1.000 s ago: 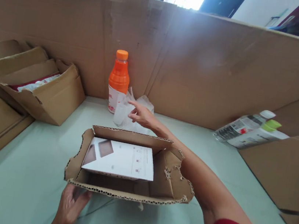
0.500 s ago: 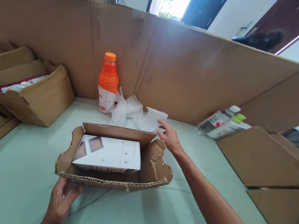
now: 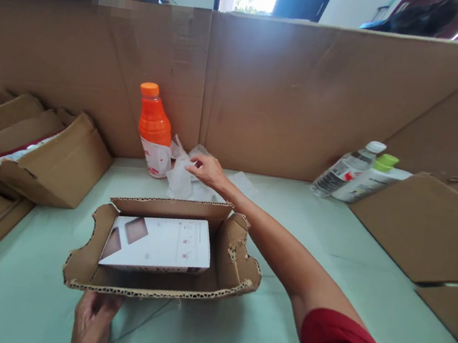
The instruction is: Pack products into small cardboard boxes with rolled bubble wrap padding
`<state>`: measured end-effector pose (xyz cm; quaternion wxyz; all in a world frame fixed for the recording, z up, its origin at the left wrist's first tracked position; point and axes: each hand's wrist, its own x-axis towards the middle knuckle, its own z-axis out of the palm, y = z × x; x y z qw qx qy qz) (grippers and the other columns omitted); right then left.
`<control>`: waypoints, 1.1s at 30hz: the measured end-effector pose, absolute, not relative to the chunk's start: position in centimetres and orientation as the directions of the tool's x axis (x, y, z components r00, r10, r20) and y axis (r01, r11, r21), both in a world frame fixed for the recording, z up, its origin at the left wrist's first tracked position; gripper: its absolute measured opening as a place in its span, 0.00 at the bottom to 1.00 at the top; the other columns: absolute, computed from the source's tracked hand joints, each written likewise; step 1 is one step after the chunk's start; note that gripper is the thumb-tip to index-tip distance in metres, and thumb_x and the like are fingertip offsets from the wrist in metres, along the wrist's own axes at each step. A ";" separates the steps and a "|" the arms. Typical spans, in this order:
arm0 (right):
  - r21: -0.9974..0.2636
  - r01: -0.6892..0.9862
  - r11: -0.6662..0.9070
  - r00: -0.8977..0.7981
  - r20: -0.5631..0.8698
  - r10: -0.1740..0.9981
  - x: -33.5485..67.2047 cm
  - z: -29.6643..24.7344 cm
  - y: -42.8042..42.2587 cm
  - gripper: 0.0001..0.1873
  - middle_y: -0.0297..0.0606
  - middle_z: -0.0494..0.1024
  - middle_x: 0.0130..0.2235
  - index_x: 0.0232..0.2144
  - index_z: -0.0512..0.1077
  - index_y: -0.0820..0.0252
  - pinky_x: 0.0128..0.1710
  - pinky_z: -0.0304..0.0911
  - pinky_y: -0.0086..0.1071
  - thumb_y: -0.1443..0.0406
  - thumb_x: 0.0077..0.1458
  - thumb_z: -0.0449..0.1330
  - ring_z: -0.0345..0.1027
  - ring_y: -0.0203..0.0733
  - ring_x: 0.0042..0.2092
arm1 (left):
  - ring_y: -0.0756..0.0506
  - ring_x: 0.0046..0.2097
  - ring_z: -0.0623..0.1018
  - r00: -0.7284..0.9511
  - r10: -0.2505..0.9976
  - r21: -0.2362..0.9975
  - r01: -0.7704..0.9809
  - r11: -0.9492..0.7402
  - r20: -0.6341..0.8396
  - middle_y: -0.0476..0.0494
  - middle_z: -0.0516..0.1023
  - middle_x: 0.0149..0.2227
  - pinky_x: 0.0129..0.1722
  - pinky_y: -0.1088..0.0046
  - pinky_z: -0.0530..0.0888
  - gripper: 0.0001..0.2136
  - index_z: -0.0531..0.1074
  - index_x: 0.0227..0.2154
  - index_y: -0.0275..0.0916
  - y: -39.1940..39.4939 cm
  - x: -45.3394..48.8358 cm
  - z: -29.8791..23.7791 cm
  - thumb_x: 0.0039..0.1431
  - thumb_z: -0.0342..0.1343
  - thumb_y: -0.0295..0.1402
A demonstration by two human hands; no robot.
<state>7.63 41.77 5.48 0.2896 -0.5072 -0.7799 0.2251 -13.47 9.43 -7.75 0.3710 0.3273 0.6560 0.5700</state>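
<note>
My left hand is at the near left of an open cardboard box, its curled fingers against the front wall and their tips hidden under the rim. Inside the box lies a white printed carton, toward the left. Beyond the box, my right hand reaches over crumpled translucent white plastic bags, its thumb and forefinger apart. I cannot tell whether the fingertips touch the plastic. Close to its left stands an orange bottle with a white label.
A cardboard wall closes off the back. At left is a cardboard bin with packets inside. A clear water bottle and a white bottle with a green cap lean at right beside another cardboard box. A person is beyond the wall.
My right hand has moved left, from the right end of the white plastic to its middle. The left hand stays by the box front. The view has shifted and levelled.
</note>
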 end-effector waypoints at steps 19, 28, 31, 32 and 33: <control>-0.852 0.303 0.426 0.150 0.484 0.862 22.7 10.8 30.3 0.08 0.31 0.70 0.32 0.33 0.66 0.55 0.39 0.67 0.33 0.58 0.56 0.59 0.65 0.36 0.34 | 0.36 0.49 0.77 -0.439 0.898 0.996 0.067 0.052 -0.017 0.42 0.78 0.41 0.50 0.62 0.74 0.27 0.72 0.51 0.38 10.6 -13.8 -4.7 0.51 0.64 0.47; -0.943 0.256 0.213 0.017 0.225 0.974 26.2 6.4 17.4 0.13 0.34 0.78 0.33 0.35 0.74 0.57 0.38 0.69 0.34 0.55 0.53 0.63 0.70 0.38 0.34 | 0.39 0.49 0.78 -0.381 0.837 0.852 0.492 -0.177 0.394 0.43 0.79 0.49 0.53 0.62 0.73 0.18 0.76 0.52 0.44 1.6 -7.8 0.7 0.58 0.59 0.35; -0.953 0.262 0.152 -0.100 0.130 0.986 25.2 4.8 14.1 0.13 0.39 0.83 0.40 0.39 0.78 0.57 0.45 0.71 0.37 0.56 0.54 0.63 0.75 0.43 0.42 | 0.40 0.45 0.80 -0.063 0.933 0.852 0.433 -0.295 0.355 0.43 0.82 0.44 0.49 0.64 0.76 0.12 0.79 0.45 0.44 0.6 -4.9 1.0 0.58 0.58 0.32; -0.949 0.276 0.149 -0.132 0.115 0.984 24.9 4.5 13.3 0.13 0.40 0.83 0.42 0.40 0.79 0.57 0.47 0.70 0.39 0.57 0.55 0.63 0.76 0.44 0.44 | 0.40 0.46 0.80 -0.008 0.946 0.859 0.420 -0.292 0.325 0.41 0.81 0.45 0.49 0.63 0.76 0.12 0.79 0.45 0.43 0.7 -4.1 1.0 0.58 0.58 0.32; -0.944 0.291 0.154 -0.162 0.110 0.981 24.7 4.4 12.6 0.13 0.40 0.84 0.43 0.41 0.80 0.56 0.50 0.70 0.40 0.58 0.56 0.62 0.76 0.45 0.47 | 0.39 0.48 0.80 0.017 0.957 0.869 0.414 -0.270 0.290 0.40 0.81 0.46 0.51 0.62 0.76 0.13 0.78 0.46 0.42 1.0 -3.3 1.0 0.58 0.58 0.32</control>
